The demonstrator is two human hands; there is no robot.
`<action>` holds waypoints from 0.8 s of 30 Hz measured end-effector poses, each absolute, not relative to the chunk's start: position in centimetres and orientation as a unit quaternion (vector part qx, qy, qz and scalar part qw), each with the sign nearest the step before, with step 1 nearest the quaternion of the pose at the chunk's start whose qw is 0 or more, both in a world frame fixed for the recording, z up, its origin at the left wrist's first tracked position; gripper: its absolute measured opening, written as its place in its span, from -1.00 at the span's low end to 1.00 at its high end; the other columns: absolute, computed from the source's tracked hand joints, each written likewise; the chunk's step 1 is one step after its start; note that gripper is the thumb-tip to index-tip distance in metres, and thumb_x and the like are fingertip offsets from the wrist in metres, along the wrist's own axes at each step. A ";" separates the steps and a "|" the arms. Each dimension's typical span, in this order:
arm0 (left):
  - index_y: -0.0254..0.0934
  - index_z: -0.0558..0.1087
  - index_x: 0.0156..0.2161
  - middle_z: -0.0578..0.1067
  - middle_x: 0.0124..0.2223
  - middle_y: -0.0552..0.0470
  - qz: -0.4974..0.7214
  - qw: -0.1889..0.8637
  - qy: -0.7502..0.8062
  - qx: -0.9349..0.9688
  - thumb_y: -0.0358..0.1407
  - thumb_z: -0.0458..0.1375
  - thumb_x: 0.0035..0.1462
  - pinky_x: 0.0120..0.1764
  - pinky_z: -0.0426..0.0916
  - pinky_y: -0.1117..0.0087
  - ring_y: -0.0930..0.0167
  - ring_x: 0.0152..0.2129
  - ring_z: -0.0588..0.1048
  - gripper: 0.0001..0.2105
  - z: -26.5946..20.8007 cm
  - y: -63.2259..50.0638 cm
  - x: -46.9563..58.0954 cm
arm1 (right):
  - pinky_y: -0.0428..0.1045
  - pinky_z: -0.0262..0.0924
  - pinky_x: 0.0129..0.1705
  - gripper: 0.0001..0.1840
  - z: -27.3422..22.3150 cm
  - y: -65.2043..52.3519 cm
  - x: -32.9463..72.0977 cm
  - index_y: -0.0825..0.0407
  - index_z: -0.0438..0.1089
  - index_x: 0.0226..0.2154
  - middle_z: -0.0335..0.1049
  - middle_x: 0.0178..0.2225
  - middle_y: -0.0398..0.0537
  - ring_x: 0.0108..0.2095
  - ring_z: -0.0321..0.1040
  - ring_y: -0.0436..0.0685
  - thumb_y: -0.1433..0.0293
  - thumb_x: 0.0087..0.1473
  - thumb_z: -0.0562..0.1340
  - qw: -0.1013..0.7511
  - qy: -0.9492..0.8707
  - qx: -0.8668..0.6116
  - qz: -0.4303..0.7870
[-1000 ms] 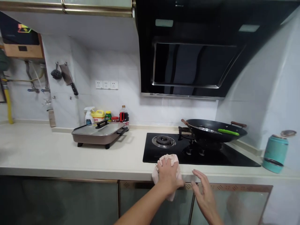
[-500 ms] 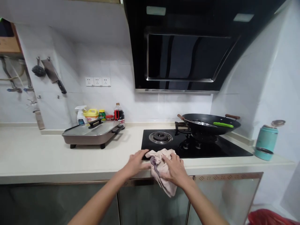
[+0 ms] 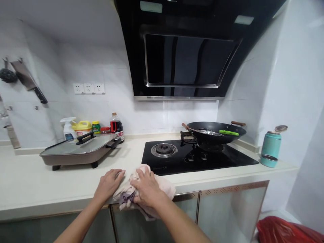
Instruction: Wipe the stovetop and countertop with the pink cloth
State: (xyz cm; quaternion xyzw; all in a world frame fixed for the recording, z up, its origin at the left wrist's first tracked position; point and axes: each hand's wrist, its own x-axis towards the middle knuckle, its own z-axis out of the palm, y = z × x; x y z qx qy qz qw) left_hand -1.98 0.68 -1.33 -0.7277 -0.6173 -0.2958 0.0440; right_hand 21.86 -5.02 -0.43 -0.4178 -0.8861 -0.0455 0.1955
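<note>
A crumpled pale pink cloth (image 3: 164,185) lies over the front edge of the counter, just in front of the hob's left corner. My right hand (image 3: 146,189) is on top of it, fingers curled into the fabric. Part of the cloth hangs down in front of the cabinet, and a purple pattern shows on its left side. My left hand (image 3: 109,184) rests on the countertop just left of the cloth, its fingers stretched out and holding nothing. Behind the cloth is the black hob (image 3: 174,167).
A wok (image 3: 215,135) with a green-handled utensil (image 3: 228,133) sits on the right burner. An electric pan with a glass lid (image 3: 68,160) stands left, before several bottles. A turquoise flask (image 3: 271,145) stands at the right end. The range hood (image 3: 177,92) overhangs the hob.
Both hands have moved left, with the cloth going from the hob's front edge onto the counter edge. The left hand has come away from the cloth. The view has turned right.
</note>
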 end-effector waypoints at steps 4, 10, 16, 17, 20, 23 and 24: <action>-0.21 0.61 -0.13 0.65 -0.04 -0.12 -0.277 0.049 -0.629 -0.725 0.07 -0.15 0.30 0.04 0.35 0.26 0.18 -0.03 0.56 -0.44 -0.9 0.9 -2.7 | 0.27 0.14 0.24 -0.38 -1.1 -5.2 25.3 -0.13 0.37 0.16 0.04 0.38 0.09 0.32 0.00 0.41 0.09 0.08 0.40 0.224 -0.892 -0.387 -0.066; -0.24 0.63 -0.17 0.66 -0.05 -0.13 -0.259 0.042 -0.640 -0.722 0.09 -0.14 0.28 -0.04 0.38 0.29 0.18 -0.07 0.57 -0.42 -0.5 1.0 -3.0 | 0.40 -0.09 0.31 -0.30 -2.2 -5.3 37.2 -0.26 0.31 0.25 0.00 0.44 0.07 0.39 -0.05 0.39 -0.02 0.10 0.37 0.206 -0.852 -0.478 -0.046; -0.23 0.63 -0.23 0.65 -0.06 -0.12 -0.253 0.044 -0.636 -0.728 0.08 -0.07 0.24 -0.02 0.38 0.28 0.17 -0.06 0.56 -0.48 -0.5 1.0 -2.8 | 0.38 -0.19 0.36 -0.32 -2.6 -6.3 49.3 -0.26 0.28 0.29 -0.14 0.49 0.05 0.46 -0.20 0.32 0.00 0.16 0.27 0.176 -0.801 -0.572 -0.038; -0.22 0.63 -0.23 0.65 -0.07 -0.11 -0.254 0.041 -0.637 -0.727 0.08 -0.06 0.24 -0.03 0.38 0.29 0.18 -0.07 0.56 -0.49 -0.5 1.0 -2.8 | 0.37 -0.18 0.37 -0.33 -2.7 -6.3 51.0 -0.25 0.29 0.29 -0.14 0.49 0.05 0.46 -0.19 0.32 0.02 0.16 0.26 0.170 -0.797 -0.579 -0.041; -0.22 0.62 -0.24 0.65 -0.10 -0.10 -0.256 0.033 -0.647 -0.717 0.06 -0.06 0.24 -0.06 0.39 0.30 0.20 -0.12 0.57 -0.51 -0.3 0.8 -2.8 | 0.35 -0.12 0.36 -0.36 -3.5 -6.1 55.8 -0.22 0.31 0.28 -0.14 0.49 0.04 0.45 -0.15 0.32 0.03 0.18 0.21 0.165 -0.786 -0.592 -0.066; -0.24 0.60 -0.26 0.65 -0.14 -0.11 -0.254 0.033 -0.668 -0.699 0.03 -0.08 0.25 -0.14 0.39 0.32 0.22 -0.18 0.57 -0.51 0.0 0.5 -2.7 | 0.32 -0.03 0.34 -0.38 -4.7 -5.9 60.7 -0.18 0.33 0.26 -0.10 0.48 0.06 0.43 -0.06 0.31 0.01 0.20 0.16 0.179 -0.769 -0.606 -0.101; -0.24 0.59 -0.27 0.65 -0.15 -0.11 -0.255 0.035 -0.673 -0.693 0.02 -0.08 0.25 -0.16 0.38 0.33 0.23 -0.20 0.57 -0.52 0.1 0.4 -2.7 | 0.31 0.00 0.33 -0.38 -5.1 -5.9 62.5 -0.17 0.34 0.26 -0.07 0.47 0.07 0.41 -0.01 0.31 0.02 0.21 0.14 0.184 -0.759 -0.614 -0.110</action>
